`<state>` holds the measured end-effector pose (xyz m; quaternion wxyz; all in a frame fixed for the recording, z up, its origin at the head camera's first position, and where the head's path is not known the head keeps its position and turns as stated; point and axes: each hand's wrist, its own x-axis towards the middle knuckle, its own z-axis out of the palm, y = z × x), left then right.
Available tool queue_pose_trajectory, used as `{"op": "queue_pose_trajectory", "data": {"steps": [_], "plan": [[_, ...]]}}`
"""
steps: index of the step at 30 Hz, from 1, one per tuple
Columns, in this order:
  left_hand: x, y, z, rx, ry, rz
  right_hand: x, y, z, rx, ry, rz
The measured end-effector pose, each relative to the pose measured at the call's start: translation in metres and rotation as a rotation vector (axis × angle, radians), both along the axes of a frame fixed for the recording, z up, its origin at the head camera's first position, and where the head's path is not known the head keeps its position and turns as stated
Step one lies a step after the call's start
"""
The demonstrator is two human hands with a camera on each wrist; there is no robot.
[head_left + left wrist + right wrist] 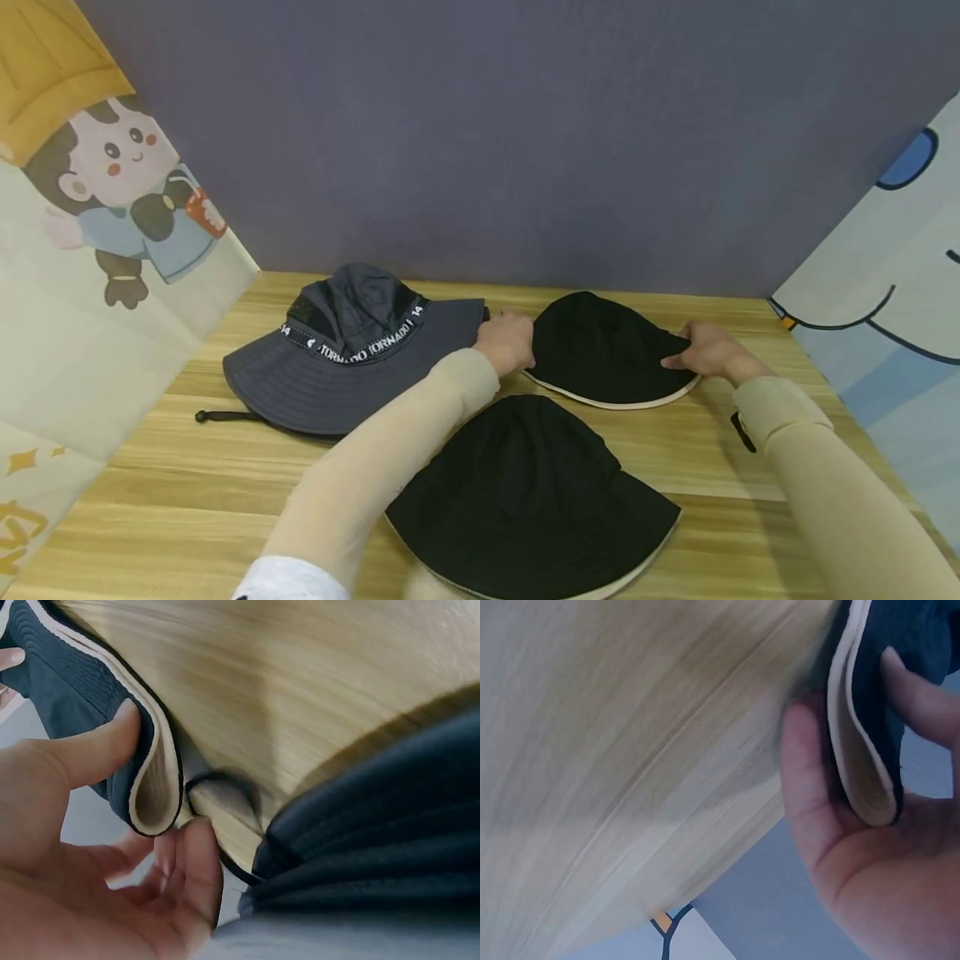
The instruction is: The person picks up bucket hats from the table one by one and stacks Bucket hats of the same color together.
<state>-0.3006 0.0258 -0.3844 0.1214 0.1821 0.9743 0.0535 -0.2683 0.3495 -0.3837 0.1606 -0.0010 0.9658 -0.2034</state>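
Observation:
At the back of the table a black bucket hat with a cream lining lies folded flat, its brim toward the front. My left hand grips the left end of its brim. In the left wrist view that hand's thumb presses the dark outer side, with the fingers at the cream edge. My right hand pinches the right end of the brim. The right wrist view shows the folded brim between thumb and fingers.
A second black bucket hat lies in front, partly near my left sleeve. To the left sits a dark grey wide-brimmed hat with a lettered band and a black cord. A grey panel stands behind the wooden table.

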Motion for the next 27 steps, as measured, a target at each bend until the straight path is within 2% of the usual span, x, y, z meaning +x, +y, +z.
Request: {"op": "queue_pose_trajectory", "data": {"steps": [3,6,12,18,23,27], "plan": [[0.001,0.000,0.001,0.017,0.034,-0.013,0.001,-0.001,0.000,-0.032,0.006,-0.008],[0.001,0.001,0.001,0.062,0.032,-0.022,0.002,-0.003,0.001,-0.055,0.000,-0.018],[-0.001,-0.004,0.003,0.232,-0.087,0.018,0.006,-0.006,0.003,-0.088,-0.014,-0.040],[-0.004,-0.012,0.005,0.324,-0.191,0.027,0.009,-0.006,0.004,-0.148,-0.029,-0.055],[-0.007,-0.020,0.008,0.422,-0.302,0.083,0.013,-0.008,0.006,-0.194,-0.028,-0.067],[-0.007,-0.027,0.008,0.510,-0.345,0.115,0.017,-0.011,0.009,-0.205,-0.016,-0.063]]}}
